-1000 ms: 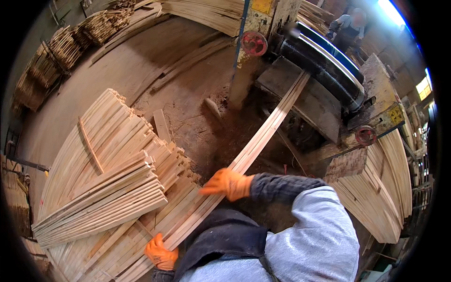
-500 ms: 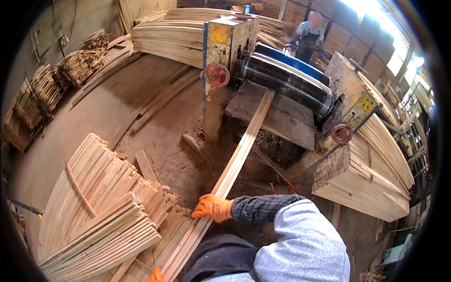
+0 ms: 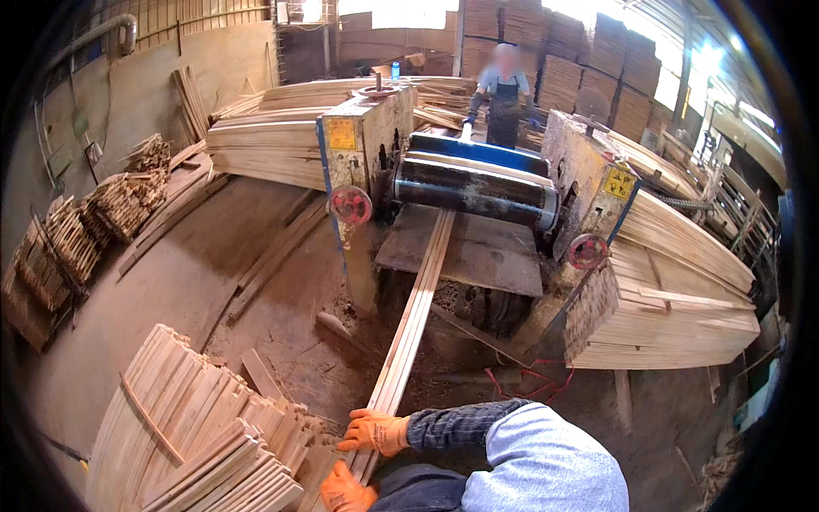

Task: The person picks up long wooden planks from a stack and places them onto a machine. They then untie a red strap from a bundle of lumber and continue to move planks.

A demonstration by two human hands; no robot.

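Observation:
A narrow bundle of long, pale wooden strips runs away from me, its far end passing under the dark roller of a woodworking machine. My right hand, in an orange glove, has its fingers closed over the strips from above. Close behind it, my left hand, also orange-gloved, grips the strips near the lower edge; part of it is hidden. The metal feed plate lies under the strips before the roller. To the left of both hands is a fanned stack of similar strips.
Red handwheels sit on the machine's worn posts. A large stack of boards stands at right, another behind at left. Beyond the machine a person in an apron faces this way. A red cord lies on the floor.
My view has tilted up and shifted right. My left hand has moved forward along the strips, now close to the right hand. The strips have slid further toward the machine.

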